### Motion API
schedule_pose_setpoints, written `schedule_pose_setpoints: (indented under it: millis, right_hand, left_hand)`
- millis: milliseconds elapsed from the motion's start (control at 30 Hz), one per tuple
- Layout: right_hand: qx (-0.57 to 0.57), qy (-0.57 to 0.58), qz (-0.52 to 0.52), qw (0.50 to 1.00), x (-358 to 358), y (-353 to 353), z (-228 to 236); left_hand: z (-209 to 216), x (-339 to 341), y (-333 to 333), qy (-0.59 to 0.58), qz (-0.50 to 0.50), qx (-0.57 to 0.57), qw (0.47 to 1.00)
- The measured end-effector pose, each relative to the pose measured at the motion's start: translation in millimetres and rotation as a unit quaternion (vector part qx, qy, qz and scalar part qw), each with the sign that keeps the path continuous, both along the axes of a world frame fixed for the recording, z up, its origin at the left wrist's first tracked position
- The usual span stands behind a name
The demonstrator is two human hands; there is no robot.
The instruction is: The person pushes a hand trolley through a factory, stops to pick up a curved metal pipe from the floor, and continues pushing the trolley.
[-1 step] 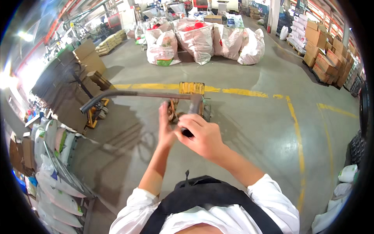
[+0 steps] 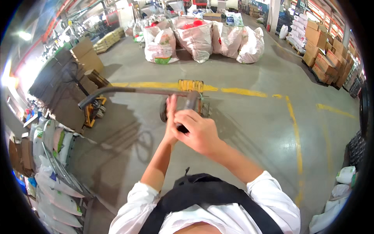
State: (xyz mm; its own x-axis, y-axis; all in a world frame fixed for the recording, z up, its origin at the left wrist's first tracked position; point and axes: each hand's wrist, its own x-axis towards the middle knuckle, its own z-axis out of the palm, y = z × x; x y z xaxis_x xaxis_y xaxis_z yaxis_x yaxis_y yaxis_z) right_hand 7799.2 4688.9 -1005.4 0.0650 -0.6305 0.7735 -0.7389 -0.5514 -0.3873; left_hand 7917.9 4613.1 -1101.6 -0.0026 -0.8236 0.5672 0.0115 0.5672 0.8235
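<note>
My right hand (image 2: 198,132) is closed round the dark end of a tubular handle (image 2: 191,101) that points toward me. It belongs to a wheeled hand cart, whose other dark tube (image 2: 117,90) bends away to the left and ends free. Just left of my right hand, my left hand (image 2: 170,119) is held upright with its fingers stretched out, slightly blurred. Its palm side is close against the right hand; whether they touch I cannot tell. Beyond the hands are the cart's yellow part (image 2: 191,85) and a black wheel (image 2: 163,111), partly hidden.
Large white sacks (image 2: 194,39) stand ahead, past a yellow floor line (image 2: 243,92). Cardboard boxes (image 2: 326,64) are stacked at the far right. A yellow pallet jack (image 2: 93,111) stands by a brown stack (image 2: 64,89) at left. Filled bags (image 2: 58,191) lie stacked at the near left.
My left hand has moved slightly right and up, closer to my right hand. The cart's black wheel shows more beside it. My right hand keeps its grip on the handle.
</note>
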Motion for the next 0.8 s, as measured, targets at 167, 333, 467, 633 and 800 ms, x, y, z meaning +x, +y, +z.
schedule_pose_setpoints:
  millis: [167,333,467,633,800]
  right_hand:
    - [0.03,-0.025,0.101,0.994,-89.9,-148.4,12.6]
    - [0.041,-0.018,0.017,0.999,-257.5,-245.0,-54.0]
    - [0.382,-0.426,-0.193,0.797,-428.3,-214.0,-222.3]
    - [0.355,-0.414,-0.567,0.617,-557.6,12.5,-437.3]
    - [0.285,-0.701,-0.584,0.292,-569.5,118.6,-492.7]
  left_hand:
    - [24.6,-162.4,-178.8,0.039,-0.096,-0.04,0.994]
    - [63.9,-292.0,-368.6,0.019,-0.077,-0.09,0.993]
    - [77.3,-410.2,-509.9,0.023,-0.116,-0.045,0.992]
    - [106.7,-525.6,-649.0,0.133,-0.128,0.085,0.979]
    - [87.8,-617.6,-764.8,0.076,0.014,-0.006,0.997]
